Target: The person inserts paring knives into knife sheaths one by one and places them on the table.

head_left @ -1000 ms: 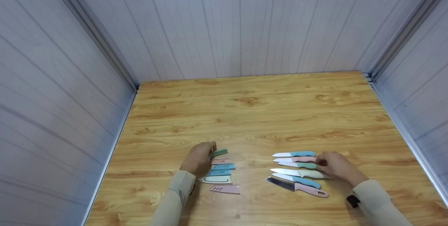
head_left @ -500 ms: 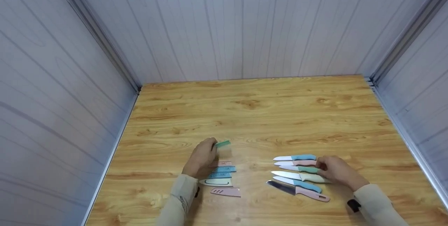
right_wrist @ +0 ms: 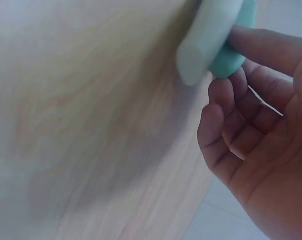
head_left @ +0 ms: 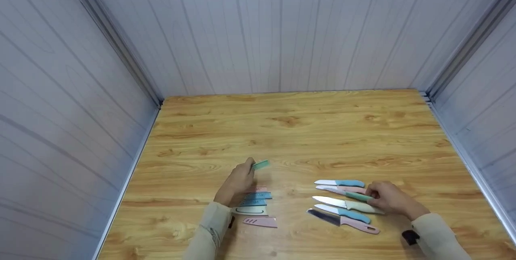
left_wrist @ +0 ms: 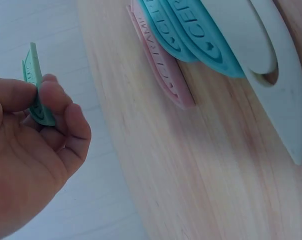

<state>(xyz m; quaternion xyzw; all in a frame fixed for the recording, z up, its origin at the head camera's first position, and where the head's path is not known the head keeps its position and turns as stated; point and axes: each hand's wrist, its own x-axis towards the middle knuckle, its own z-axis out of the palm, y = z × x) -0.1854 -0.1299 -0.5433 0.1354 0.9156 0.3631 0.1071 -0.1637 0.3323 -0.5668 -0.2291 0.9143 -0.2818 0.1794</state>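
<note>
Left hand [head_left: 238, 179]: at lower centre of the head view, we pinch the green sheath [head_left: 261, 165] between thumb and fingers, its end angled up and right.
Left sleeve [head_left: 209, 229]: slants up rightward from the bottom edge.
Right hand [head_left: 394, 199]: at lower right, we pinch the green knife [head_left: 358, 196] by its handle.
Right sleeve [head_left: 437, 236]: leans up and left.
Our spacing: hands well apart.

My left forearm [head_left: 204, 234] and right forearm [head_left: 439, 236], both in pale sleeves, angled forward and inward. My left grip [head_left: 238, 178] held a pinch, left thumb [left_wrist: 15, 95] against the forefinger [left_wrist: 53, 96], the other fingers curled. My right grip [head_left: 390, 198], well apart, pinched too, right thumb [right_wrist: 273, 47] uppermost, the lower fingers bent.
</note>
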